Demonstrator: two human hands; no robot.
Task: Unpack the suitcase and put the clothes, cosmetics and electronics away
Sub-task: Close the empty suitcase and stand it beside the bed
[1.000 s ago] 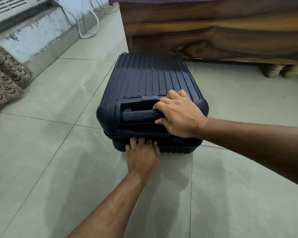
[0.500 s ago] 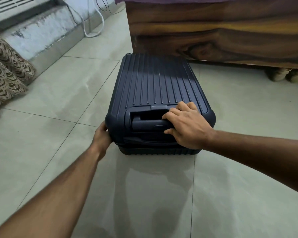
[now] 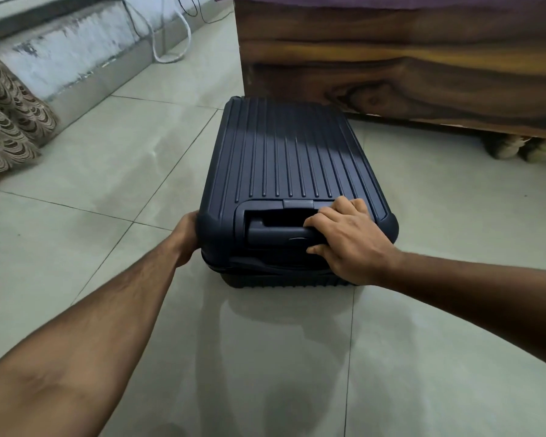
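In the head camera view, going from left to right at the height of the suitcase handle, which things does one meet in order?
Patterned curtain → left hand on the suitcase's left corner → dark blue suitcase → its handle → right hand gripping that handle.

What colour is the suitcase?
The suitcase is dark navy blue with raised ribs along its lid, seen clearly from the head camera.

Navy ribbed suitcase (image 3: pixel 284 159), pale grey-green floor tiles (image 3: pixel 108 152), brown wood-grain bed frame (image 3: pixel 423 64), brown scallop-patterned curtain (image 3: pixel 7 121)
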